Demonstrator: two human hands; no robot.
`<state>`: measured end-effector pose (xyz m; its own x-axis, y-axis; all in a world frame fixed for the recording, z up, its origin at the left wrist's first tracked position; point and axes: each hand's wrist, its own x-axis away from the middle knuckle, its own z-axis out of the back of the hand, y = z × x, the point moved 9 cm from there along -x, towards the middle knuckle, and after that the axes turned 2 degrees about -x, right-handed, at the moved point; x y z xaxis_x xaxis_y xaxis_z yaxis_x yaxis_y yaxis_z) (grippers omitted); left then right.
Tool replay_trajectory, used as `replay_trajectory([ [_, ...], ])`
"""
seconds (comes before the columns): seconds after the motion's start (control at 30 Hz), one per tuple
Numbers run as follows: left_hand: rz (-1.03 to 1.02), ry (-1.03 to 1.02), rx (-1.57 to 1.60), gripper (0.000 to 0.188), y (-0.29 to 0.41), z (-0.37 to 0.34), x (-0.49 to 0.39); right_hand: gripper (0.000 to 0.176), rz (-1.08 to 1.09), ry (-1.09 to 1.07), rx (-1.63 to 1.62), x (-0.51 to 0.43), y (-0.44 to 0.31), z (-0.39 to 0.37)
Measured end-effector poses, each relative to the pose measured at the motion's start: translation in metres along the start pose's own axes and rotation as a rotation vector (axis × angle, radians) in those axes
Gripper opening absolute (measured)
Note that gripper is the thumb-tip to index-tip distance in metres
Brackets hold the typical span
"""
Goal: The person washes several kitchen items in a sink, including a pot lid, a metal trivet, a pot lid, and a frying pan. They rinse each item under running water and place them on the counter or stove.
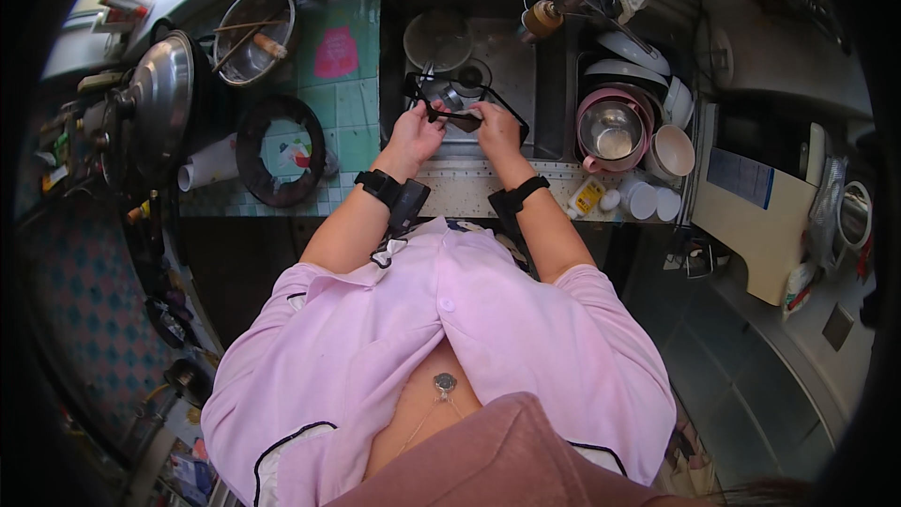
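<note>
Over the front of a metal sink point(517, 49), both hands hold a thin black angular frame point(510, 104) between them. My left hand point(417, 132) is at its left part, palm turned up, with the fingers curled on it. My right hand point(498, 128) pinches it near the middle, along with something small and pale that I cannot identify. The frame's exact kind is unclear. Beneath it the sink holds a round bowl point(438, 39) at the back left and a round drain fitting point(473, 76). A black strap with a small device is around each wrist.
Right of the sink, a rack holds white bowls and a pink basin point(584, 123) with a metal bowl point(611, 130). A yellow-labelled bottle point(586, 197) stands at the counter edge. To the left are a black ring point(246, 148), a metal bowl with chopsticks point(229, 49) and a lidded pan point(163, 98).
</note>
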<state>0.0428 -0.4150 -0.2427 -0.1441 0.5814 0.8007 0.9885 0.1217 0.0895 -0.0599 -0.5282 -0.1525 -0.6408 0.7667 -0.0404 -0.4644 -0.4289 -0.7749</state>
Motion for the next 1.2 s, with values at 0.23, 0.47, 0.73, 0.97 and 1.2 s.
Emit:
replay_trajectory([
  [0.23, 0.128, -0.097, 0.054, 0.066, -0.005, -0.038, 0.021, 0.025, 0.233, 0.001, -0.105, -0.003, -0.039, -0.005],
  [0.47, 0.077, -0.074, -0.039, 0.069, 0.017, -0.029, 0.011, 0.032, -0.003, -0.077, 0.207, 0.01, 0.028, 0.031],
  [0.73, 0.107, -0.116, 0.049, 0.069, 0.01, -0.04, 0.011, 0.027, 0.348, 0.109, -0.054, -0.005, -0.066, 0.008],
  [0.97, 0.133, -0.059, -0.061, 0.068, 0.024, -0.036, 0.016, 0.029, -0.117, -0.006, 0.028, 0.027, 0.069, 0.043],
  [1.2, -0.027, -0.036, -0.219, 0.031, 0.042, -0.028, 0.014, 0.035, -0.693, 0.248, -1.202, 0.032, 0.114, 0.01],
])
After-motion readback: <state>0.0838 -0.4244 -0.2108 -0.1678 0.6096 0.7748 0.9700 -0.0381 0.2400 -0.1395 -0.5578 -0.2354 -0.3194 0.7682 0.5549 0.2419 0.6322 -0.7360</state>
